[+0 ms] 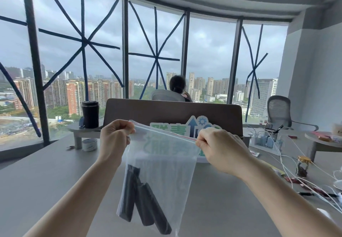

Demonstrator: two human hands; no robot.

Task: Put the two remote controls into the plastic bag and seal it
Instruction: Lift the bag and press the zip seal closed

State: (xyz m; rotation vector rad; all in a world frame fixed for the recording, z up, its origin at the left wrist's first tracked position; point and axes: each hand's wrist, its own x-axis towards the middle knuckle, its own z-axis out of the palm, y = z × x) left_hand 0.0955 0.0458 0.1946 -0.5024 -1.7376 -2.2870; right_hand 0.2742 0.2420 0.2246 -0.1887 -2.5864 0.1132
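Note:
A clear plastic bag (166,162) with a red-lined zip strip hangs in the air over the grey desk. My left hand (114,138) pinches the left end of its top edge. My right hand (218,148) pinches the right end. Inside, at the bottom left, lie dark remote controls (146,199), long and slanted, touching each other. The top strip is stretched taut between my hands; I cannot tell whether it is pressed closed along its whole length.
The grey desk (55,181) lies below. A black tumbler (90,114) stands on a small shelf at the back left, a tape roll (89,144) beneath it. A brown divider (174,112) with a green-blue sign is behind the bag. White cables (296,164), a small jar and pens lie at the right.

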